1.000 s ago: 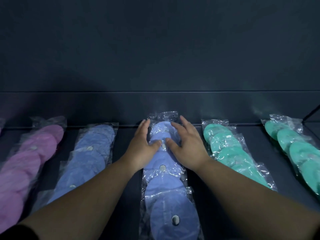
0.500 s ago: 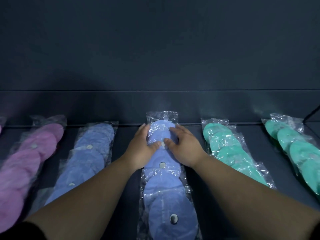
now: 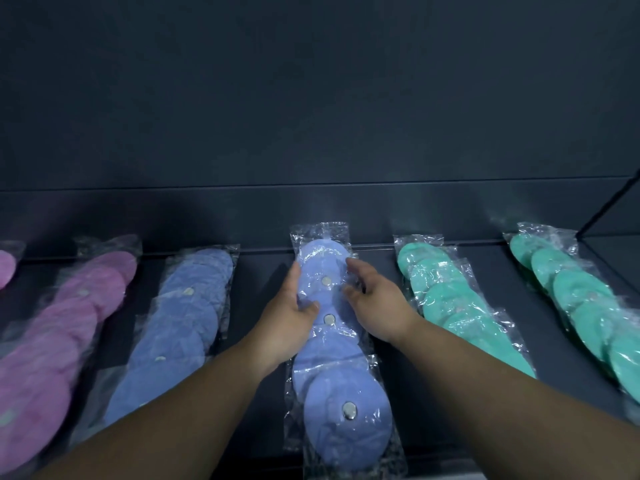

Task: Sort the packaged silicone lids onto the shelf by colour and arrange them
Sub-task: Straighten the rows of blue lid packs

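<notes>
Several blue silicone lids in clear plastic packs (image 3: 332,358) lie in an overlapping row down the middle of the dark shelf (image 3: 259,271). My left hand (image 3: 289,317) lies along the left edge of the rearmost packs, fingers straight and thumb resting on top. My right hand (image 3: 375,299) touches the right edge of the same packs with loosely bent fingers. Another blue row (image 3: 187,317) lies to the left. Further left is a pink row (image 3: 69,323). Two teal rows (image 3: 450,299) (image 3: 571,296) lie to the right.
One more pink lid (image 3: 5,268) shows at the far left edge. A low dark back panel (image 3: 311,216) closes the shelf behind the rows. A dark frame bar (image 3: 609,206) rises at the right end. Narrow strips of bare shelf separate the rows.
Both hands have slid off the top of the rearmost blue pack and moved apart to its left and right edges. The pack's white centre dot now shows between them.
</notes>
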